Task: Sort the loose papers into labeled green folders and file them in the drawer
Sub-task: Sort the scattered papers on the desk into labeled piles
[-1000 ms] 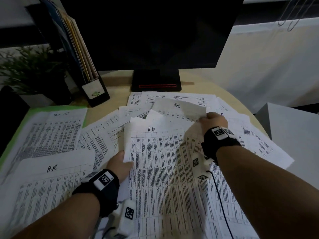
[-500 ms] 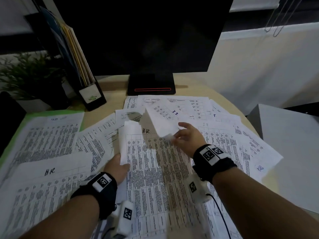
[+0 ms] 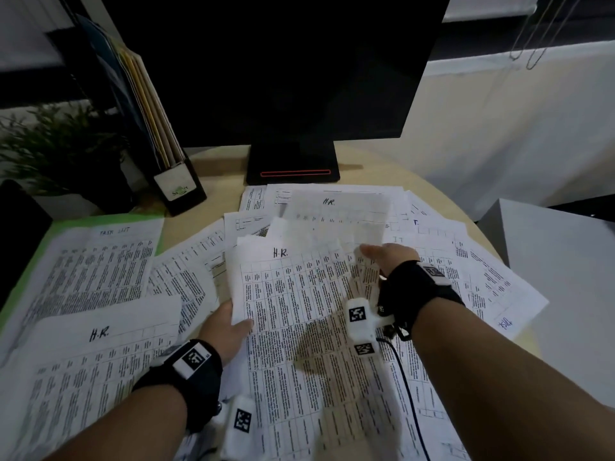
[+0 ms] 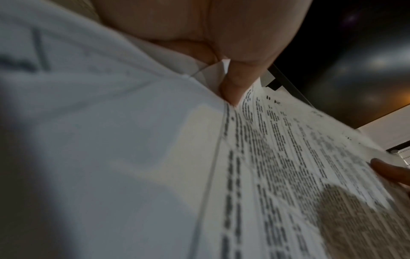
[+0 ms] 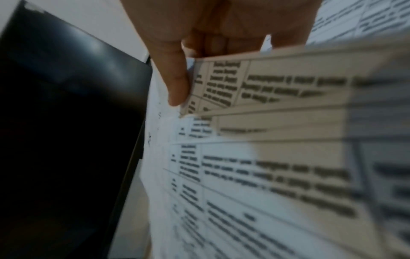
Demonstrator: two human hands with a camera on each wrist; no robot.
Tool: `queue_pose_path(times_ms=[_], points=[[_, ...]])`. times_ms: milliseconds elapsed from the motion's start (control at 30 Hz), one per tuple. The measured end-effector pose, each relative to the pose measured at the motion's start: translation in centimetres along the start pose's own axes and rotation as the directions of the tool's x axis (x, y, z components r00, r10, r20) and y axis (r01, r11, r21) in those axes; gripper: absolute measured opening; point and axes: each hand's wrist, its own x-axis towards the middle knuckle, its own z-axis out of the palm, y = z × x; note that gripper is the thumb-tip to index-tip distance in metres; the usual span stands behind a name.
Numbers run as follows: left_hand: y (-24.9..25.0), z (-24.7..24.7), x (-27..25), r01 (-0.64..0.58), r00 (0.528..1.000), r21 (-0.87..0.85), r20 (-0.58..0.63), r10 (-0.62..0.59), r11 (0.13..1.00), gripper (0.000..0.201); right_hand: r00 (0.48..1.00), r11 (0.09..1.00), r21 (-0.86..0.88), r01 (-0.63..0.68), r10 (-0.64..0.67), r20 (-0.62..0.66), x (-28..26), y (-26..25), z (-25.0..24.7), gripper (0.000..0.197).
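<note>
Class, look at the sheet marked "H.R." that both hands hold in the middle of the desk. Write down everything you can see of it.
The H.R. sheet is white printer paper, thin and limp, with "H.R." handwritten at its top and a printed table of small text below. It lies over the other loose papers, top end toward the monitor, its left edge lifted. The left hand pinches that edge, thumb on top. The right hand holds its right side, where the paper curls upward.

Right hand [image 5: 221, 22] fingers [image 5: 175, 77] pinching printed sheet [image 5: 277, 84] beside dark monitor [image 5: 66, 122]
</note>
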Motion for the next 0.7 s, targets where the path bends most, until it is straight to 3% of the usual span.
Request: queue_pose_path(times_ms=[100, 300, 400, 533, 700], points=[[0.1, -0.1, -0.2, -0.020, 1.000, 0.009, 0.013, 0.019, 1.000, 0.037, 1.000, 0.988, 0.152, 0.002, 0.003, -0.030, -0.5, 0.2, -0.5, 0.021], [0.1, 0.0, 0.2, -0.011, 1.000, 0.028, 0.007, 0.011, 1.000, 0.037, 0.993, 0.928, 0.370, -0.042, -0.003, 0.120, -1.6, 1.0, -0.4, 0.026], [0.2, 0.0, 0.2, -0.007, 1.000, 0.037, -0.001, 0.007, 0.999, 0.034, 0.990, 0.912, 0.405, -0.070, 0.013, 0.142, -1.6, 1.1, -0.9, 0.025], [0.3, 0.2, 0.2, 0.002, 1.000, 0.016, -0.016, -0.002, 1.000, 0.033, 0.992, 0.935, 0.353, -0.035, -0.010, 0.124, -1.8, 1.1, -0.9, 0.011], [0.3, 0.2, 0.3, 0.006, 1.000, 0.013, -0.019, -0.006, 1.000, 0.031, 0.997, 0.930, 0.365, 0.029, -0.054, 0.060, -1.9, 1.0, -0.3, 0.017]])
